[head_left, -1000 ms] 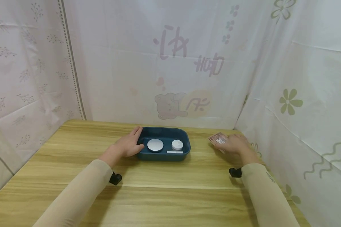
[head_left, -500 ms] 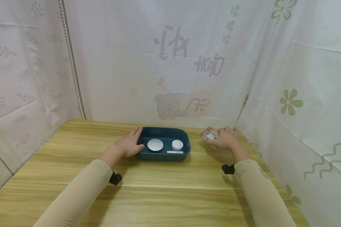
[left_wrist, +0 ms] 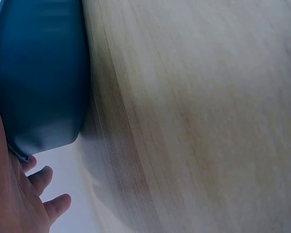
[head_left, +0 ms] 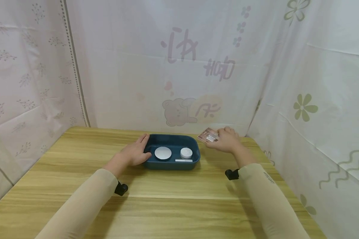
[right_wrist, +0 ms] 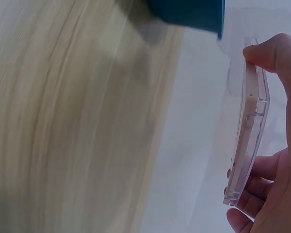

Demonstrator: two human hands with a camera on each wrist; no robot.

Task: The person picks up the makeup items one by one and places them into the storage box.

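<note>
A dark blue rectangular tray (head_left: 173, 165) stands toward the back of the table. My left hand (head_left: 135, 152) holds its left end, thumb over the rim and fingers at the far corner; the left wrist view shows the tray's outer wall (left_wrist: 41, 82) beside the palm. In it lie a larger white disc (head_left: 163, 153), a smaller round white container (head_left: 186, 152) and a slim silvery tube (head_left: 183, 160). My right hand (head_left: 225, 140) pinches a clear-cased makeup palette (head_left: 207, 135) by its edges, raised beside the tray's right end. The right wrist view shows the palette (right_wrist: 250, 126) edge-on, thumb on one end.
The wood-grain table (head_left: 167, 205) runs under both forearms. A pale printed curtain (head_left: 131, 83) hangs right behind its back edge, and another curtain (head_left: 326, 139) closes in the right side. Each wrist carries a small black camera.
My right hand has carried the palette leftward and up, from the right part of the table to the tray's right end. The left hand and tray have stayed in place.
</note>
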